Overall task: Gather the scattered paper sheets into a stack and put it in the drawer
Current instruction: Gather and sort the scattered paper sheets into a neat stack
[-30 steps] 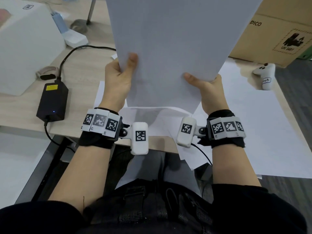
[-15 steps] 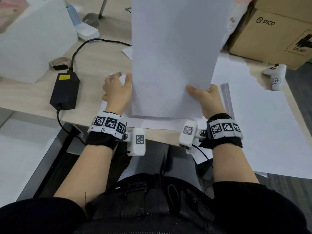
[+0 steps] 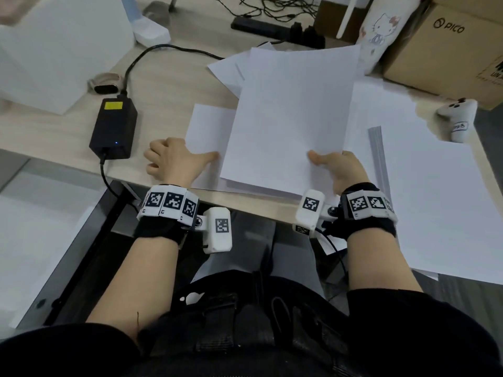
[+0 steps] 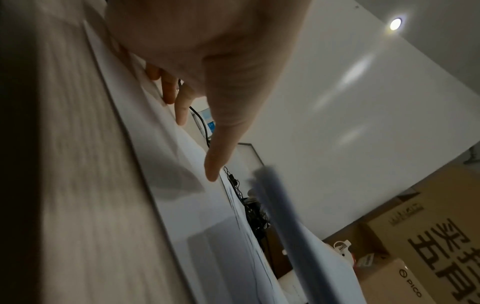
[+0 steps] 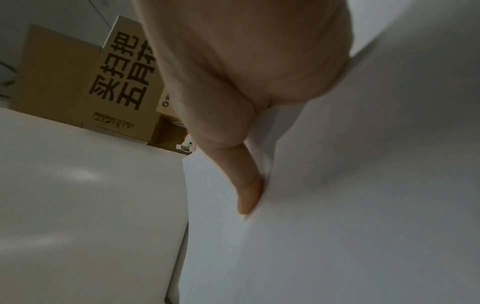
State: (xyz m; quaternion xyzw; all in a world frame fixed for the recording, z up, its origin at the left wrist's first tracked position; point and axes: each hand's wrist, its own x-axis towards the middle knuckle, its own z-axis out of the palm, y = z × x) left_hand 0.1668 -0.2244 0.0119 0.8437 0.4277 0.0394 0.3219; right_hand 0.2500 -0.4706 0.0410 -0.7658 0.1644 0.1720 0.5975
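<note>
At frame centre, the right hand (image 3: 340, 170) pinches the paper stack (image 3: 291, 118) at its lower right edge, thumb on top. The left hand (image 3: 174, 161) rests loosely curled on a loose sheet (image 3: 206, 126) just left of the stack, seemingly gripping nothing.

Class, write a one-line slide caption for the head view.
Right hand grips a paper stack on the desk; left hand rests on a loose sheet.

Head view is evenly lit and pretty sharp, edges bent by the wide lens. Both wrist views are dim and smeary (motion blur everywhere), with one ceiling light (image 4: 395, 24) flaring top right in mine.
</note>
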